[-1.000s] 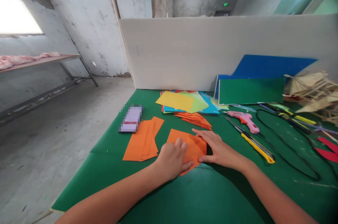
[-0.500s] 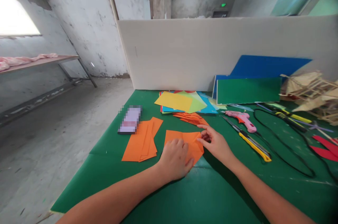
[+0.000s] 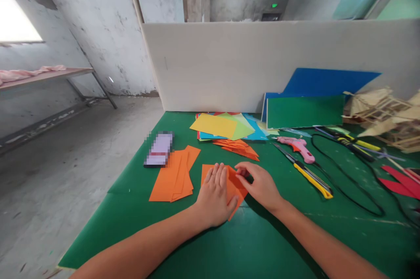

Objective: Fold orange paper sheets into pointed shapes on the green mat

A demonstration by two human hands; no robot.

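An orange paper sheet lies on the green table cover in front of me, partly folded. My left hand rests flat on its left half, fingers stretched out and pressing down. My right hand sits at the sheet's right side, its fingertips pinching a folded flap of the orange paper near the top edge. Much of the sheet is hidden under both hands.
A pile of orange folded sheets lies to the left beside a blurred phone-like object. Coloured paper stack, pink glue gun, yellow utility knife, black cable and wooden model lie behind and right.
My left hand has slid up and spread flat over the orange sheet. My right hand moved left and folded the sheet's right flap inward, so less orange paper shows.
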